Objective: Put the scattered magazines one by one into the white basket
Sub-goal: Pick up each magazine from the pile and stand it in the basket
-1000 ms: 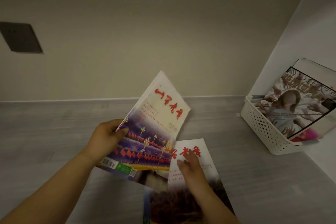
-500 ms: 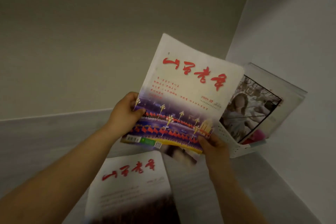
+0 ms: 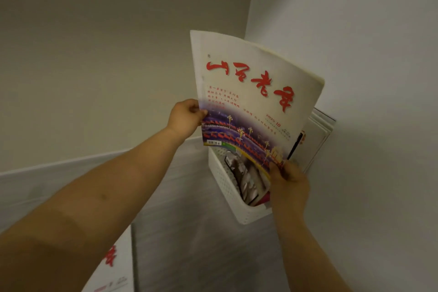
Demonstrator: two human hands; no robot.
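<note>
By plain walls (image 3: 94,54), left grip (image 3: 186,117) and right grip (image 3: 290,182) pinch glossy magazine (image 3: 251,92) over perforated basket (image 3: 227,187).

Your magazine (image 3: 251,106) over the basket (image 3: 227,187) at 2 o'clock, left hand (image 3: 186,117) at its 9 o'clock, right hand (image 3: 289,182) at its 5, second magazine (image 3: 111,265) at 7 o'clock

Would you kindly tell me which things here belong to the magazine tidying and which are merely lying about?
Part of the job: held magazine, gripped by left hand and right hand; white basket with magazines inside; magazine on the table.
Not part of it: only the grey tabletop and walls.
</note>
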